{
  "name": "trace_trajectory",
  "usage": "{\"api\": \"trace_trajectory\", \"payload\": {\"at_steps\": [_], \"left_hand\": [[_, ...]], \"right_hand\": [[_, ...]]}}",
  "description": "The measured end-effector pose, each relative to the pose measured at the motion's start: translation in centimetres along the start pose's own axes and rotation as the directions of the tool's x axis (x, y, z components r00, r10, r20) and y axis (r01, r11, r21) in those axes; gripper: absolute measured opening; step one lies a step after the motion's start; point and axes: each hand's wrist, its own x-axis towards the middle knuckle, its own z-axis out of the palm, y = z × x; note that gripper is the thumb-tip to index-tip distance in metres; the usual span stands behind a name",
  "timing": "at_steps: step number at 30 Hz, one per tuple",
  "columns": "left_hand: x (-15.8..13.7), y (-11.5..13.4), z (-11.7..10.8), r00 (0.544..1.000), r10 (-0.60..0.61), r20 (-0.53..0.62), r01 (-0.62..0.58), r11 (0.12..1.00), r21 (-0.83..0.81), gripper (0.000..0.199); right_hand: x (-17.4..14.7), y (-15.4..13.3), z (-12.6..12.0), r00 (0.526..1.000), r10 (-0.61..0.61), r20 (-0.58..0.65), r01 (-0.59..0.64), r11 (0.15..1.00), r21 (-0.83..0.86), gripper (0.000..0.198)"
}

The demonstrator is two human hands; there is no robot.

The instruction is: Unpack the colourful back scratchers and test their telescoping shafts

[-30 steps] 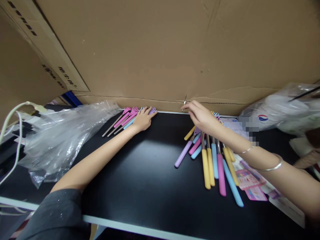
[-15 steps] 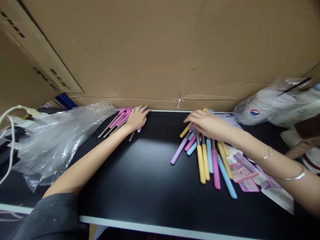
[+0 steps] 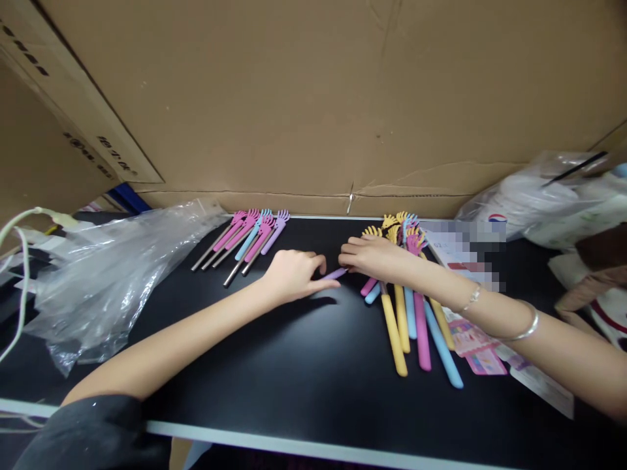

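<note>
My left hand (image 3: 292, 275) pinches the lilac handle of a back scratcher (image 3: 335, 275) above the middle of the table. At its other end, the fingers of my right hand (image 3: 376, 257) close on it; its head is hidden under that hand. Beneath and beside my right hand lies a pile of back scratchers (image 3: 394, 336) with yellow, blue and pink handles and small hand-shaped heads. Left of my left hand, several back scratchers (image 3: 255, 236) in pink, blue and lilac lie side by side, metal rods toward me.
Clear plastic bags (image 3: 117, 274) cover the table's left side, near a white cable (image 3: 23, 281). Printed cards (image 3: 484, 359) and a phone (image 3: 448, 251) lie right of the pile. A bagged white cup (image 3: 514, 202) stands at the back right. Cardboard (image 3: 294, 98) walls the rear edge.
My left hand has left the row of back scratchers and moved right and nearer to me. My right hand has shifted slightly left, and both now hold the lilac back scratcher.
</note>
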Motion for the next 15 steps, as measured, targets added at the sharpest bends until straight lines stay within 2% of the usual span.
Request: {"api": "trace_trajectory", "payload": {"at_steps": [3,7,11,15], "left_hand": [[-1.1,0.7,-0.3,0.998,-0.057,0.041,0.055,0.997,0.059,0.035],[-2.3,0.1,-1.4,0.991,-0.132,-0.003,0.131,0.982,0.136,0.032],[-3.4,-0.3,-2.3,0.993,-0.116,-0.028,0.119,0.965,0.234,0.035],[-5.0,-1.1,-2.6,0.987,-0.155,0.034,0.137,0.942,0.306,0.036]], "right_hand": [[0.8,-0.7,0.3,0.998,-0.018,-0.057,0.017,1.000,-0.019,0.011],[1.9,-1.2,-0.3,0.986,0.110,-0.124,-0.098,0.990,0.100,0.015],[3.0,-1.6,-1.2,0.986,0.152,-0.071,-0.140,0.979,0.149,0.015],[2.5,-1.0,-1.7,0.990,0.136,-0.024,-0.131,0.979,0.154,0.014]]}}
